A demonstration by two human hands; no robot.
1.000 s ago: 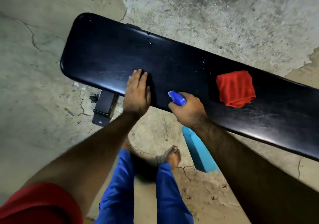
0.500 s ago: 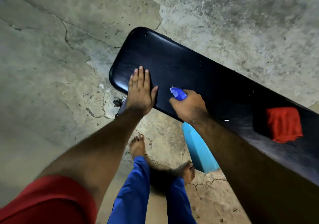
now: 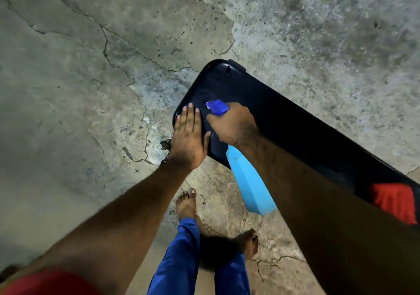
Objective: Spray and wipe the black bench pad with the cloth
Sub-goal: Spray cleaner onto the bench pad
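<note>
A light blue spray bottle (image 3: pixel 248 185) with a darker blue nozzle (image 3: pixel 217 107) is gripped by the right hand (image 3: pixel 234 124) at frame centre, fingers closed around its neck; its contents cannot be made out. The black bench pad (image 3: pixel 295 131) is seen running from centre to the right edge, glossy and dark. A red cloth (image 3: pixel 393 201) is lying on it at lower right. The left hand (image 3: pixel 189 137) is laid flat on the pad's rounded end, fingers (image 3: pixel 188 115) extended and together, holding nothing. Cracked concrete floor (image 3: pixel 91 67) is seen below.

Dim, one bright pool of light on the floor (image 3: pixel 295 33), edges warped.
</note>
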